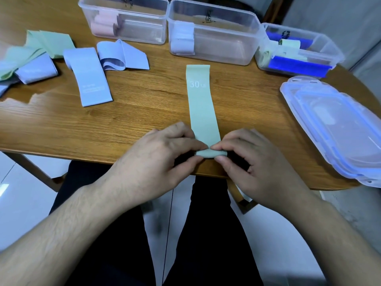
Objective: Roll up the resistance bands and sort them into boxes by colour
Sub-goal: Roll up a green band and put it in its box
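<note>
At the far left of the tabletop [144,112] a loose heap of unrolled green bands [39,45] is seen, overlapped by lavender bands [88,77] that lie flat or folded beside it. Behind these, along the far edge, three clear boxes are lined up: a box with pink rolls [123,19], a box with pale lavender rolls [212,32], and a smaller box with blue and green bands [296,50].

Nearer the front edge, the left hand [156,159] is curled, with its fingertips pinching the left end of a small roll begun at the near end of the green band [201,104]. The band is laid flat with its long axis running straight away from the person, marked "30 LB" near its far end. The right end of the same roll is pinched by the right hand [253,162], so the roll is held from both sides, about equally near to each hand.

The roll sits just inside the front edge of the tabletop, so little room is left behind it; ahead, the whole unrolled length lies on bare wood, and the path forward appears unobstructed up to the boxes. It is judged that the rolling will have to be driven away from the body, along the band's length, with even pressure from both hands so that the roll stays square.

At the right, a stack of clear lids [338,129] overhangs the rounded edge, well apart from the band.
</note>
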{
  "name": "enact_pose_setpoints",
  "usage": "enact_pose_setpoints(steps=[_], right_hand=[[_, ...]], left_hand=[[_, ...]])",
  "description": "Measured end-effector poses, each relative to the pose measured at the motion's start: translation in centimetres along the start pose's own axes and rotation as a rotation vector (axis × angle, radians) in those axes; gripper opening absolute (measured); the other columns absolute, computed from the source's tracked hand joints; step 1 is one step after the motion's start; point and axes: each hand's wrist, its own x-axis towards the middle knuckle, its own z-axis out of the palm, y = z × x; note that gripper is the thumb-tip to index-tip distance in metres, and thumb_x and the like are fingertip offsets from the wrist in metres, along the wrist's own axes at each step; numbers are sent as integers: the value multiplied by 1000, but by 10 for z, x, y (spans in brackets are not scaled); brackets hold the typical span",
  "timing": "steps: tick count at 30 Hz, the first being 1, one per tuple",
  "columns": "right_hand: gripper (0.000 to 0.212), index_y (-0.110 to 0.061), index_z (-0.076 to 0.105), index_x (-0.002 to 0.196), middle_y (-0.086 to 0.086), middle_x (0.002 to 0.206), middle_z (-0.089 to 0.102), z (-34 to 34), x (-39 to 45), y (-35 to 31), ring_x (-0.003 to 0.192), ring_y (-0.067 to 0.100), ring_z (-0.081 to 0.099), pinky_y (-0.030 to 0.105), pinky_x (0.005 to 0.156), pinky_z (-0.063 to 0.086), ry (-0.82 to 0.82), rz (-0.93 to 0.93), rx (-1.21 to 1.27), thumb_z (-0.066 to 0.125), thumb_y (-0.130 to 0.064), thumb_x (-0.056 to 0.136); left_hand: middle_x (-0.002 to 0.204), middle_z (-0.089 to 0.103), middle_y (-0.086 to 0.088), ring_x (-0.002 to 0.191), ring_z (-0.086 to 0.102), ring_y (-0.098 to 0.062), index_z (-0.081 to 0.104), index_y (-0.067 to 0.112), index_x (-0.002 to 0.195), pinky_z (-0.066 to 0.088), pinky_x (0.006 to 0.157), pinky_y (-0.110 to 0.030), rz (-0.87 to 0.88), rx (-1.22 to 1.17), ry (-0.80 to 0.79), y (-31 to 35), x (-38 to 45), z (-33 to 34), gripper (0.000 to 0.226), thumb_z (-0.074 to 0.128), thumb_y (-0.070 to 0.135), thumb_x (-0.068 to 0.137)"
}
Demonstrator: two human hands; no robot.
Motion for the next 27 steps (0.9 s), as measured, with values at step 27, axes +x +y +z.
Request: enact_pose_setpoints(steps=[27], right_hand=[[20, -22, 69, 110, -12, 105, 58, -9, 11, -6, 93, -1, 48, 6, 82, 33, -40, 103, 14, 61, -26, 92]], left_hand=[[105, 60, 15, 96, 60, -3, 71, 28, 109, 50, 81, -32, -129, -106, 80, -1, 8, 3, 22, 59, 32, 91]])
